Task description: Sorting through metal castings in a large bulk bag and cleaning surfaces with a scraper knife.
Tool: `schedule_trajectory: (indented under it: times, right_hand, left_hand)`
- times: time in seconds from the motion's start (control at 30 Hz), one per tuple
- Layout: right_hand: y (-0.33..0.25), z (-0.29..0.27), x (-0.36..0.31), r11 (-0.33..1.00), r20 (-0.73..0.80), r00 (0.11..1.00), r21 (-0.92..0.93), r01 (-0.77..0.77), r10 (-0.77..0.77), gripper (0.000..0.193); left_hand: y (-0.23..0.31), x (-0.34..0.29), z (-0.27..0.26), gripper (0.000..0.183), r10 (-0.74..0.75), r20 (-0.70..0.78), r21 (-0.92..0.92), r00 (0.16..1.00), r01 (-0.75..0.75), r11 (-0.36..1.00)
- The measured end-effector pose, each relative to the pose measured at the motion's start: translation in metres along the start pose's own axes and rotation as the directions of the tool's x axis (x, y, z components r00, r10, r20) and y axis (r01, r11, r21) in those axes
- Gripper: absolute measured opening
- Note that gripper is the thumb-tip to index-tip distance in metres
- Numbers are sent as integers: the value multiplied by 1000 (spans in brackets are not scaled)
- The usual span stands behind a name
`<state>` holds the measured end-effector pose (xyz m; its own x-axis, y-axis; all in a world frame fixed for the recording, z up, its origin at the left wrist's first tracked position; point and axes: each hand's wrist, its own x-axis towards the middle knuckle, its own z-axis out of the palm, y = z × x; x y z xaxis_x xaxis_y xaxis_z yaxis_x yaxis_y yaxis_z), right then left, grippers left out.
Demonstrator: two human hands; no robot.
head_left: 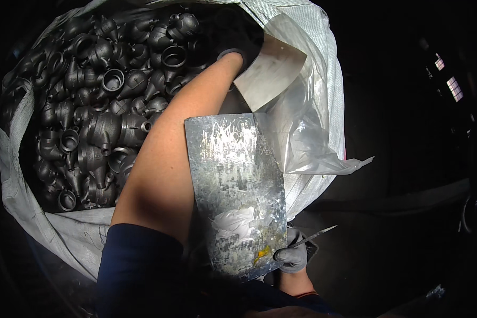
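My left arm reaches across the large white woven bag (331,106). At its end my left hand (233,40), in a dark glove, is lost in shadow among black castings (103,127) with round open sockets and narrow necks; its fingers do not show. My right hand (292,258), in a grey glove, grips the lower right edge of a scuffed metal plate (236,183), thumb on top. A thin pointed blade (318,233) sticks out from the same hand. On the plate lie a mound of white paste (236,222) and a yellow smear (261,255).
Clear plastic liner (302,132) hangs over the bag's right side. Beside it a pale flat sheet (273,66) stands at the bag's far right. A bag loop (22,108) rises at the left rim. The surroundings on the right are very dark.
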<state>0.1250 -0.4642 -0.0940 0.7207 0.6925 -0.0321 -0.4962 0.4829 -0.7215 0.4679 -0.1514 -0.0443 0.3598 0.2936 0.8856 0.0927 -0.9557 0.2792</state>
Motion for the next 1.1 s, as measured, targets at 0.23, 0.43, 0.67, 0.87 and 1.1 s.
schedule_trajectory:
  times: [0.23,0.43,0.67,0.87,1.1]
  right_hand:
    - [7,5,-2,999,50,999,-39,-1,3,61]
    - [-2,6,2,999,-18,998,0,-53,53,55]
    - [-1,7,3,992,1,997,98,-75,75,60]
    - [10,0,6,989,14,1000,151,1,-3,55]
    - [38,-24,25,892,240,938,433,126,-249,70]
  left_hand:
    - [-69,16,9,59,39,640,1,767,-51,999]
    - [-62,4,-28,49,-198,592,32,781,223,974]
    - [-127,-17,-181,33,-51,693,-326,719,375,868]
    - [-90,-39,-364,26,-33,836,-215,548,382,899]
    - [-103,-17,-351,34,57,831,-390,554,506,769]
